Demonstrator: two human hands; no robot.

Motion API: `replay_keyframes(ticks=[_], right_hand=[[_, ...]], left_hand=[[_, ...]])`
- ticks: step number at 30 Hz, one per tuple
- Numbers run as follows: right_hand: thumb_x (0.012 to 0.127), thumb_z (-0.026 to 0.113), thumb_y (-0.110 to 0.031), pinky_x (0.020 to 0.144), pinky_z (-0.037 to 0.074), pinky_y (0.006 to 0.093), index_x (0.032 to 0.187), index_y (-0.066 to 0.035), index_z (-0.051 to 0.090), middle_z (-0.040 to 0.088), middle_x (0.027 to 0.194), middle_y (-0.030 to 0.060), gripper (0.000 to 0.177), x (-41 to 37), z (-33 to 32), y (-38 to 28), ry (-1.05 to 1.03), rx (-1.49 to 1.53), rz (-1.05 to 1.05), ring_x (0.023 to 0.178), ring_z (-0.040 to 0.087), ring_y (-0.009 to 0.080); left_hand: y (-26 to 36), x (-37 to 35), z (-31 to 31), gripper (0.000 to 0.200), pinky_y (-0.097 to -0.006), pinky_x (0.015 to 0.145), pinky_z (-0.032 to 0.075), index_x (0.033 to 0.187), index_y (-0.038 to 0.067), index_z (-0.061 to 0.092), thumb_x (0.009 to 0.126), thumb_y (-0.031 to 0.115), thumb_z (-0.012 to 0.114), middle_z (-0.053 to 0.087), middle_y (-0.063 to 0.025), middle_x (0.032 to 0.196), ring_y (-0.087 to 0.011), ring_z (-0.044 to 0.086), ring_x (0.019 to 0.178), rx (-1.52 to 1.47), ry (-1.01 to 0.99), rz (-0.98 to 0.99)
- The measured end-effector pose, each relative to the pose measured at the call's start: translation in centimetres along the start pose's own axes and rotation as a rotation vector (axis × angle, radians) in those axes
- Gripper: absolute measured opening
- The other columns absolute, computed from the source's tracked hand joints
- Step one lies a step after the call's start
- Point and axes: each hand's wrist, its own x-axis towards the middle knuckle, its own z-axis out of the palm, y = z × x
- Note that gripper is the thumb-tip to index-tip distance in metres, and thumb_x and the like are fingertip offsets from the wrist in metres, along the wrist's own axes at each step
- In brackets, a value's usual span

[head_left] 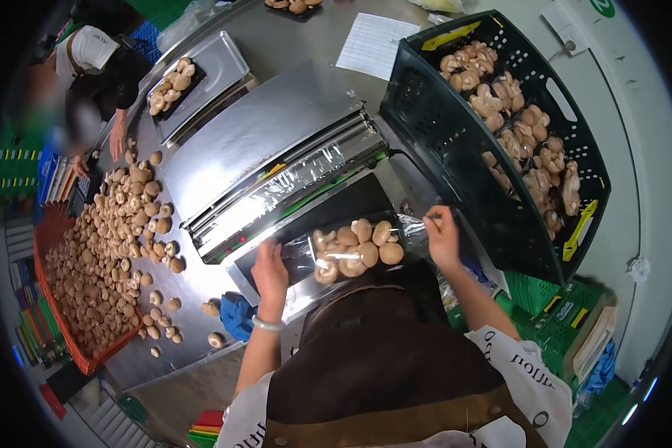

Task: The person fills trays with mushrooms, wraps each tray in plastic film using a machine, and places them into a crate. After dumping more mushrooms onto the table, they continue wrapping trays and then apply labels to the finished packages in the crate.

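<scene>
A black tray of mushrooms [355,249] lies on the dark hot plate of a film wrapping machine [265,142], covered by clear cling film [306,257]. My left hand [269,270] presses and grips the film at the tray's left end. My right hand [440,235] pinches the film stretched past the tray's right end. Both hands pull the film outward over the mushrooms. The film roll [291,183] sits just behind the tray.
A dark crate [455,142] holding mushrooms leans at the right. Loose mushrooms [119,239] spill from an orange crate [67,336] at the left. Another person [89,82] works at far left near a scale with a filled tray [173,84]. A paper sheet [377,45] lies behind.
</scene>
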Motion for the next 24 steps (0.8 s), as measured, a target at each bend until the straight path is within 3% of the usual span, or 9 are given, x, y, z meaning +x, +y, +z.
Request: replay_keyframes(ticks=[4,5,9,12,14,18,19,22,24], right_hand=[[0.094,0.053,-0.004,0.06,0.044,0.0276,0.103,-0.007,0.048,0.059,0.074,0.0008,0.011,-0.5,4.9,6.2,0.225,-0.32,0.006,0.064,0.053,0.0116],[0.094,0.051,-0.007,0.067,0.049,0.0371,0.101,-0.006,0.05,0.064,0.082,0.0158,0.008,-0.9,6.9,7.2,0.314,-0.167,-0.024,0.077,0.066,0.0253],[0.096,0.046,-0.012,0.076,0.049,0.0304,0.109,-0.006,0.053,0.062,0.104,0.0048,0.016,-4.0,8.3,7.3,0.004,1.18,0.722,0.092,0.061,0.0164],[0.095,0.046,-0.013,0.075,0.047,0.0274,0.109,-0.006,0.054,0.059,0.102,0.001,0.018,-7.8,4.9,-2.8,-0.516,0.945,0.561,0.09,0.057,0.012],[0.095,0.046,-0.014,0.075,0.046,0.0254,0.109,-0.005,0.056,0.057,0.1,-0.0015,0.02,-10.1,2.8,-8.6,-0.718,0.872,0.44,0.089,0.055,0.0091],[0.09,0.049,-0.009,0.085,0.043,0.0199,0.104,-0.006,0.061,0.058,0.093,-0.0041,0.019,-9.9,3.2,-10.7,-1.132,0.744,0.223,0.088,0.053,0.005],[0.092,0.05,-0.014,0.081,0.046,0.0214,0.106,-0.004,0.061,0.06,0.098,-0.001,0.02,-10.1,4.1,-5.0,-1.011,0.562,-0.099,0.09,0.056,0.0075],[0.086,0.062,-0.029,0.086,0.049,0.0357,0.107,-0.002,0.063,0.063,0.114,0.0162,0.034,-7.4,-3.3,-14.7,-0.934,-0.746,0.083,0.106,0.061,0.0252],[0.085,0.064,-0.034,0.086,0.049,0.0393,0.114,-0.004,0.06,0.063,0.111,0.0216,0.042,-8.3,-7.4,-15.0,-0.458,-0.184,0.055,0.103,0.062,0.0332]], left_hand=[[2.1,3.6,4.5,0.031,-0.0405,0.063,0.051,0.116,0.011,0.055,0.086,0.003,0.055,0.065,-0.0128,0.095,-0.0332,0.064,0.076,0.232,-0.202,0.308],[3.5,4.7,5.3,0.035,-0.0389,0.065,0.052,0.119,0.012,0.054,0.086,0.002,0.053,0.064,-0.0126,0.098,-0.0321,0.065,0.077,0.181,-0.246,0.387],[7.0,4.5,6.7,0.043,-0.0322,0.076,0.051,0.127,0.012,0.049,0.086,0.001,0.05,0.062,-0.0096,0.103,-0.025,0.064,0.087,-0.374,-0.415,0.171],[12.4,2.4,2.4,0.037,-0.0264,0.08,0.044,0.123,0.007,0.047,0.087,0.005,0.055,0.053,-0.0008,0.103,-0.0127,0.052,0.093,-0.822,-0.589,0.335],[12.0,0.0,1.0,0.034,-0.0271,0.076,0.044,0.121,0.006,0.045,0.089,0.007,0.056,0.051,-0.0021,0.095,-0.0121,0.05,0.083,-1.331,-0.999,-0.202],[15.4,-1.5,-2.4,0.03,-0.0319,0.082,0.045,0.122,0.005,0.042,0.094,0.013,0.053,0.052,-0.0084,0.099,-0.0167,0.051,0.084,-1.665,-1.207,0.274],[16.9,-1.8,-4.5,0.037,-0.0359,0.092,0.042,0.126,0.007,0.042,0.094,0.018,0.055,0.05,-0.0137,0.115,-0.0222,0.052,0.102,-1.467,-1.313,0.153],[20.9,-3.1,-6.5,0.052,-0.0367,0.102,0.036,0.136,0.008,0.039,0.091,0.023,0.06,0.042,-0.0173,0.136,-0.0265,0.045,0.123,-1.446,-1.577,-0.208],[20.7,-3.2,-5.9,0.052,-0.0357,0.101,0.037,0.135,0.007,0.04,0.091,0.024,0.061,0.045,-0.0168,0.134,-0.0259,0.047,0.121,-1.35,-1.662,-0.095]])
